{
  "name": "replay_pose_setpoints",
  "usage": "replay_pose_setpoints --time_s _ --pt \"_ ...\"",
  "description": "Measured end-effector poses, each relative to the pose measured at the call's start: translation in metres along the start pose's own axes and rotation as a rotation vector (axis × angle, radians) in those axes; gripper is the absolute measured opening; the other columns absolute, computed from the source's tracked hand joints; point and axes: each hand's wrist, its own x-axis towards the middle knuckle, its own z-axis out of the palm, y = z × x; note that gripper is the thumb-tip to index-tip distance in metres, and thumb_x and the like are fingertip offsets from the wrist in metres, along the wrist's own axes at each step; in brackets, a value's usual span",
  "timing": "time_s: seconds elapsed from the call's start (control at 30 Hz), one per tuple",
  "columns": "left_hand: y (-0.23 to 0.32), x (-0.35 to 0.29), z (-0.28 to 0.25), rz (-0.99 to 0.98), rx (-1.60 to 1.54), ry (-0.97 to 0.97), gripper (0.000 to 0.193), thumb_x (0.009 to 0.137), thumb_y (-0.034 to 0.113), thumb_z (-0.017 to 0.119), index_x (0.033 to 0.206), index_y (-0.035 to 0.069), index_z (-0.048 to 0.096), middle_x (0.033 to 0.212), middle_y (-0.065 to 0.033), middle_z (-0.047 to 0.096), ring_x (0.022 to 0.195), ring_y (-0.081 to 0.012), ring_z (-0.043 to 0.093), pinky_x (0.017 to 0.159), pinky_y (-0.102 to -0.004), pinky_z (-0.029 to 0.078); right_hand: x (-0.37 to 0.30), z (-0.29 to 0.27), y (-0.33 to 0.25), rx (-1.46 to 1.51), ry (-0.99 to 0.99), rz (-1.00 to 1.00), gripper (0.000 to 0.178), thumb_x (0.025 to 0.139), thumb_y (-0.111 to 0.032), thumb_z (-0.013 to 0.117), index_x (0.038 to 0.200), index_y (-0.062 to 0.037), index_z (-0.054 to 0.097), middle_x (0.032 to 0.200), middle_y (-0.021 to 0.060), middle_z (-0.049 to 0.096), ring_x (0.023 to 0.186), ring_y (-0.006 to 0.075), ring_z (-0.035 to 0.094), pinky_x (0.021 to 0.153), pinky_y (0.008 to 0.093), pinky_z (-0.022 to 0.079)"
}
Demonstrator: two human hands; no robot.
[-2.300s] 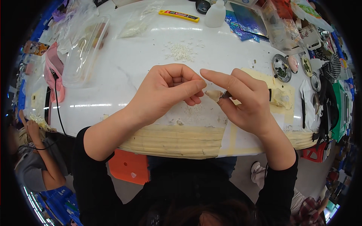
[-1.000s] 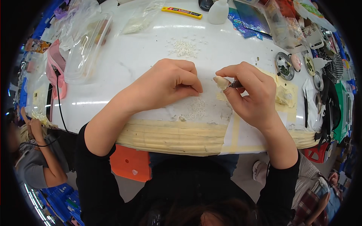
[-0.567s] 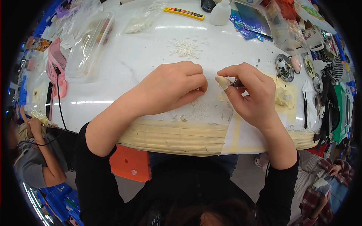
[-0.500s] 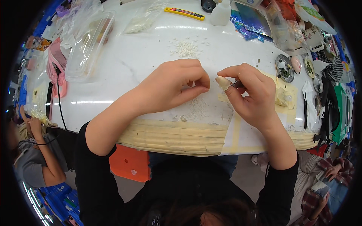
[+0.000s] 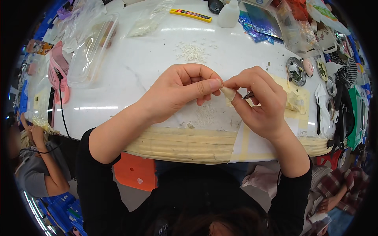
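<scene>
Over the middle of the table my two hands meet at the fingertips. My left hand (image 5: 185,86) is closed in a pinch, its thumb and forefinger touching the fingertips of the other; what lies between them is too small to make out. My right hand (image 5: 260,98) is closed too, with a slim metal tool (image 5: 248,95) tucked in its fingers, mostly hidden. A cream-coloured wrap (image 5: 228,93) seems to cover its thumb tip. Beyond the hands lies a heap of tiny white pieces (image 5: 192,52); more white bits (image 5: 204,114) are scattered below them.
At the back are a yellow cutter (image 5: 191,15), a white bottle (image 5: 229,15) and shiny blue sheets (image 5: 262,23). A clear plastic container (image 5: 92,55) and pink pouch (image 5: 58,70) stand left. Round metal tins (image 5: 296,71) sit right. Other people are at both sides.
My left hand has moved right, so its fingertips now touch those of my right hand. The right hand's forefinger and thumb have shifted slightly left. At lower right, another person has moved.
</scene>
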Motion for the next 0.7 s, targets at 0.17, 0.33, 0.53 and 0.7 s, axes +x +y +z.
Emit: replay_pose_setpoints --time_s 0.17,0.33,0.53,0.7 --pt "0.0031 -0.0002 0.0003 0.046 0.068 0.027 0.015 0.095 0.016 0.066 0.1 0.002 0.069 0.088 -0.0064 0.069 0.073 -0.0084 0.057 0.069 -0.0237 0.048 -0.0007 -0.0002 0.0003 0.043 0.0 0.029 0.026 0.069 0.011 0.064 0.092 -0.0014 0.066 0.085 0.008 0.063 0.069 0.0189 0.066 0.061 0.0278 0.057" --pt "0.0028 -0.0019 0.001 0.069 0.06 0.047 0.015 0.094 0.014 0.067 0.1 0.001 0.07 0.087 -0.007 0.07 0.074 -0.0098 0.06 0.07 -0.0251 0.05 0.0002 -0.0008 -0.0001 0.064 -0.004 0.035 0.027 0.07 0.012 0.064 0.093 -0.0007 0.066 0.087 0.0086 0.063 0.072 0.019 0.066 0.062 0.0278 0.058" --pt "-0.0025 -0.0005 -0.001 0.095 -0.012 0.043 0.016 0.094 0.014 0.067 0.1 0.0 0.07 0.087 -0.0074 0.07 0.075 -0.011 0.062 0.07 -0.0258 0.051 0.0003 0.0004 0.0002 0.055 0.009 0.023 0.029 0.069 0.012 0.064 0.094 -0.0018 0.067 0.088 0.0083 0.064 0.073 0.0191 0.066 0.061 0.0277 0.058" --pt "0.0 -0.0016 0.0004 0.102 0.061 0.062 0.016 0.093 0.014 0.067 0.1 0.0 0.07 0.088 -0.0075 0.07 0.077 -0.011 0.063 0.07 -0.0251 0.051 -0.0004 0.0004 0.0008 0.048 0.012 0.026 0.028 0.069 0.011 0.064 0.094 -0.002 0.067 0.086 0.0079 0.064 0.07 0.0186 0.066 0.06 0.0272 0.057"
